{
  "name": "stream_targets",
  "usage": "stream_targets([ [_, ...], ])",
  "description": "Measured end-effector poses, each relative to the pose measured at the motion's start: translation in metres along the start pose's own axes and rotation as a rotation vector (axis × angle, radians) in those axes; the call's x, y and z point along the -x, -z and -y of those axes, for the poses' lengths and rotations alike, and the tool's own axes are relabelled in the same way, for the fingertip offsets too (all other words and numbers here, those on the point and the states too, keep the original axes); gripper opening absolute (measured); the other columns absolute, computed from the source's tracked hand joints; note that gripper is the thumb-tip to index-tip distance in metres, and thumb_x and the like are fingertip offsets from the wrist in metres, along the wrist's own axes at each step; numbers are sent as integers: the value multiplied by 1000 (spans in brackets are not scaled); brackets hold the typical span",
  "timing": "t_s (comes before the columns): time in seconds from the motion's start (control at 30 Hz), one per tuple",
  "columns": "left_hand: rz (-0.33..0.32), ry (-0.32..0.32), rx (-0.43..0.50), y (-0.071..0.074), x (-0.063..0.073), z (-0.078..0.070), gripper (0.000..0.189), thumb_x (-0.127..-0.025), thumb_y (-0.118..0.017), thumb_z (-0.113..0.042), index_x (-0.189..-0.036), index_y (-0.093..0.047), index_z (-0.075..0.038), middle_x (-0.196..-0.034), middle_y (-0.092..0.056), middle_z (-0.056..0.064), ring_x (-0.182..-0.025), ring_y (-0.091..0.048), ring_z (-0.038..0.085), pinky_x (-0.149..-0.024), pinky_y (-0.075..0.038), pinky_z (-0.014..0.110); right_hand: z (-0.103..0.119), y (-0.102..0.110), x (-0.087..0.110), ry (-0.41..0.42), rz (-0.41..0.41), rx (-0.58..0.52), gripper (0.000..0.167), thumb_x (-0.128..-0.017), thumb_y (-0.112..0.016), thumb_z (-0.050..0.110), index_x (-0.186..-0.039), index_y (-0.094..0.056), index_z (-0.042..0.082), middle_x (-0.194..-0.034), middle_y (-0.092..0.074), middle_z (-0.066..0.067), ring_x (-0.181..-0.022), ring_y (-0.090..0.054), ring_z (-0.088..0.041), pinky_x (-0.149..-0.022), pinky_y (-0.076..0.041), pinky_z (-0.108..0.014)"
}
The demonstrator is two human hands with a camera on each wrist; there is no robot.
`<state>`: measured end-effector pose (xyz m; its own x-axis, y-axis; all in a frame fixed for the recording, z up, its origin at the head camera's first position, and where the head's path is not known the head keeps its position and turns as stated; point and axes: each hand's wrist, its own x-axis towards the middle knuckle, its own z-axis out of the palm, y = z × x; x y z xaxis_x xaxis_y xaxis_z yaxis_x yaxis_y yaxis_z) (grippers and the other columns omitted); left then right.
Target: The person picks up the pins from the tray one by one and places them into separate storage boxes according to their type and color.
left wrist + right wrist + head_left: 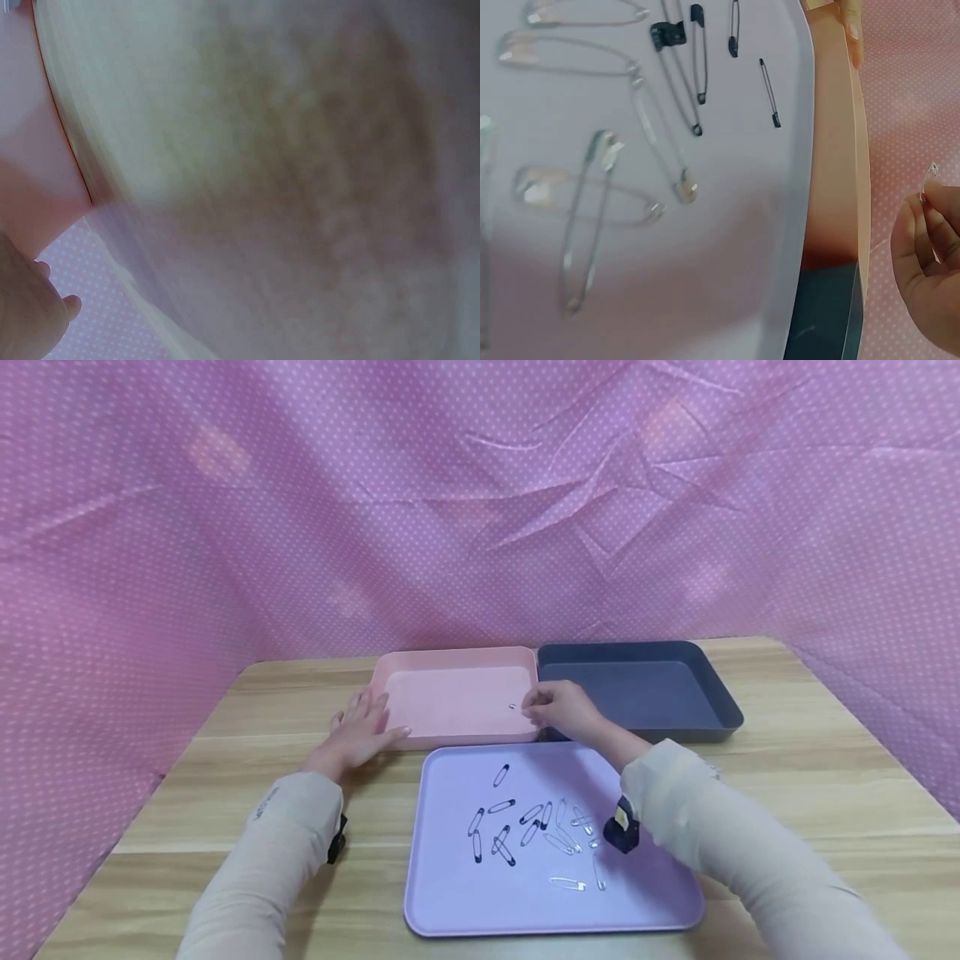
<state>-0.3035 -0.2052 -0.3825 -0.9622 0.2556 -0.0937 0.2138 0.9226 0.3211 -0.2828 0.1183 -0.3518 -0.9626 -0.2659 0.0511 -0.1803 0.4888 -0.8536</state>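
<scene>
Between thumb and fingertips, my right hand (564, 708) pinches a small silver safety pin (932, 171) over the right end of the pink tray (450, 693). My left hand (354, 739) rests at that tray's left front corner with its fingers spread; part of it shows at the lower left of the left wrist view. Nearer to me lies a lavender tray (465, 906). Several black-headed safety pins (477, 847) are scattered on its left and middle, and several silver safety pins (567, 884) lie towards its right, some overlapping.
A dark grey tray (637, 689) stands at the right of the pink one, their sides close together, and my right forearm crosses its front left corner. All three trays are on a wood-grain table (810, 827). Pink dotted cloth (450, 527) hangs behind and at both sides.
</scene>
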Motion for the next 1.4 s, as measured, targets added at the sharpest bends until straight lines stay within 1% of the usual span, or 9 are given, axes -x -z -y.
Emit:
stream_targets([
  [0.17,-4,9,4,-1,-1,0,88,-79,-33,-65,-139,-5,-8,-141,10,19,-126,10,35,-95,7,57,4,-6,-10,8,-4,21,7,-81,-60,9,-86,-61,4,-76,-59,-6,-70,-57,-17,-63,-50,-32],
  [0.3,-9,8,4,-2,-1,1,88,-78,-32,-67,-139,-6,-8,-141,10,20,-127,9,35,-96,5,57,5,-9,-15,4,-3,27,7,-81,-59,10,-87,-61,5,-77,-59,-6,-72,-57,-18,-64,-50,-34],
  [0.5,-4,11,25,-2,-2,0,90,-78,-33,-67,-139,-4,-8,-141,11,20,-127,10,34,-98,2,54,5,-10,-22,-34,-3,21,7,-81,-59,10,-87,-61,6,-79,-59,-6,-73,-58,-18,-66,-49,-34],
  [0.6,-7,9,41,0,-1,0,90,-78,-35,-65,-139,-3,-6,-140,11,21,-126,10,35,-98,1,54,5,-10,-25,-37,-3,0,7,-81,-59,9,-87,-60,4,-81,-60,-9,-73,-58,-21,-67,-49,-35],
  [0.7,-14,11,28,1,-2,1,90,-79,-36,-64,-138,-3,-5,-140,10,21,-126,9,35,-98,-1,54,4,-10,-28,-37,-2,-34,7,-81,-59,7,-86,-60,3,-84,-60,-14,-74,-58,-23,-69,-49,-36],
  [0.87,-10,14,23,-1,-2,1,91,-79,-36,-64,-138,-5,-3,-140,9,22,-127,7,35,-98,-2,54,2,-9,-31,-45,-7,-53,7,-81,-58,4,-86,-60,1,-88,-60,-20,-73,-58,-23,-69,-49,-37],
  [1.0,0,22,25,-1,-2,0,94,-77,-35,-67,-137,-6,-1,-140,8,23,-127,6,36,-98,-3,53,-1,-10,-32,-64,-14,-45,7,-81,-58,4,-86,-60,1,-86,-60,-17,-72,-58,-22,-67,-49,-36],
  [1.17,12,38,45,0,-2,-1,92,-78,-37,-64,-137,-6,0,-140,11,21,-126,6,37,-98,-3,54,-3,-13,-36,-89,-21,-40,6,-81,-59,5,-86,-60,3,-85,-60,-14,-71,-58,-19,-66,-50,-32],
  [1.4,8,33,43,-1,-3,1,95,-75,-37,-68,-137,-9,-2,-140,8,21,-127,3,36,-99,-6,53,-5,-21,-43,-73,-32,-55,5,-79,-59,1,-84,-61,-1,-78,-59,-10,-66,-58,-17,-62,-50,-28],
])
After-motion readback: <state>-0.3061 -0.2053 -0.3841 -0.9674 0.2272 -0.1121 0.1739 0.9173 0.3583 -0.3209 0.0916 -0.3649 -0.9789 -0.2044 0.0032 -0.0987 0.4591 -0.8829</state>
